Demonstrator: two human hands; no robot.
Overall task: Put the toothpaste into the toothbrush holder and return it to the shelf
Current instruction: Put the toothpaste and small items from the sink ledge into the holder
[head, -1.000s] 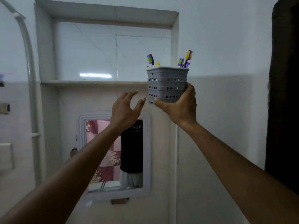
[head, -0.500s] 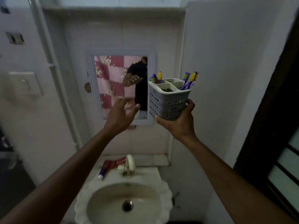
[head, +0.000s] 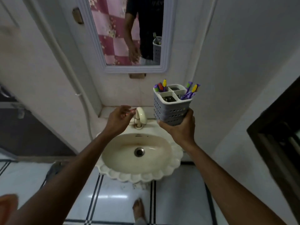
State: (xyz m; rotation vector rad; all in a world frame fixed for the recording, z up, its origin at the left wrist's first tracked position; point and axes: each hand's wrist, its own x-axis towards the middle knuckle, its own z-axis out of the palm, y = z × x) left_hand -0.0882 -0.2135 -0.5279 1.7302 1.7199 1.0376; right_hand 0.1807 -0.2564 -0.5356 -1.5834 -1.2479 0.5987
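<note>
At frame centre, over the sink ledge: left hand (head: pixel 119 119) reaching for the toothpaste (head: pixel 129 112), fingers loosely spread and curled, nothing pinched yet.

Only a red sliver of the tube shows past the fingertips, just left of the cream tap (head: pixel 140 116); its long axis cannot be told, hidden under the hand. Left hand is the nearer. Right hand (head: pixel 180 127), centre right, wraps the base of the grey toothbrush holder (head: pixel 172 108), upright, 4 compartments: 2 hold toothbrushes (head: pixel 190 92), 2 look free. Below, scalloped sink (head: pixel 139 174); mirror (head: pixel 129 33) at upper centre; white walls, tiled floor. Shelf out of view.
</note>
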